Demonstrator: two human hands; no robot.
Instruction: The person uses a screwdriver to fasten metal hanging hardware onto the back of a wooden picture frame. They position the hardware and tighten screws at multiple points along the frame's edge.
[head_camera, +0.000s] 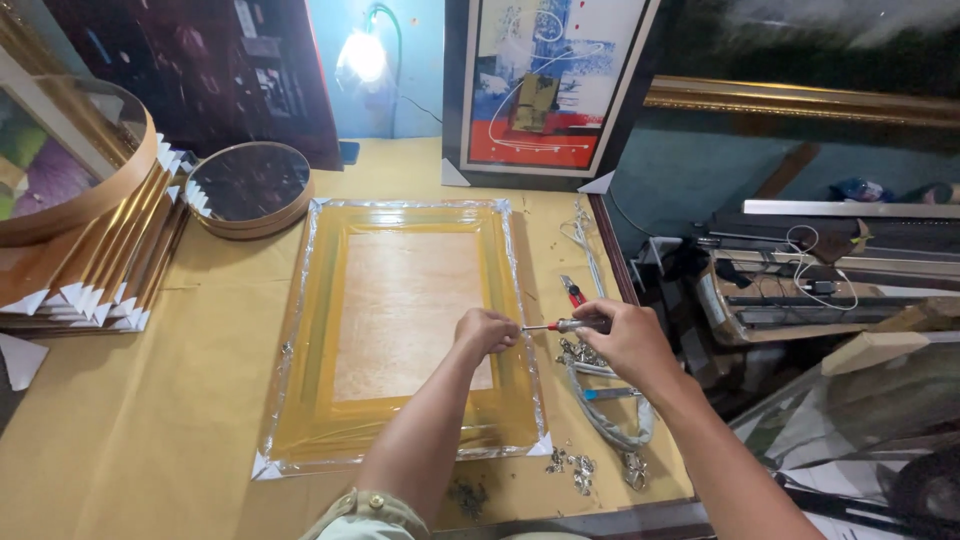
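A picture frame (330, 410) wrapped in clear plastic lies face down on the yellow table (150, 420), its brown backing board showing. My left hand (485, 331) rests closed on the frame's right rail, fingers pinched on something too small to make out. My right hand (625, 338) grips a small screwdriver (560, 326) held level, its tip pointing left at my left fingers. A heap of small metal hangers (580, 354) lies just under my right hand.
A stack of gold frames with white corner guards (100, 270) and a round mirror (248, 186) sit at the left. A framed abstract painting (545, 85) leans at the back. Red-handled pliers (572, 292), white cord (585, 235) and loose metal clips (572, 466) lie along the table's right edge.
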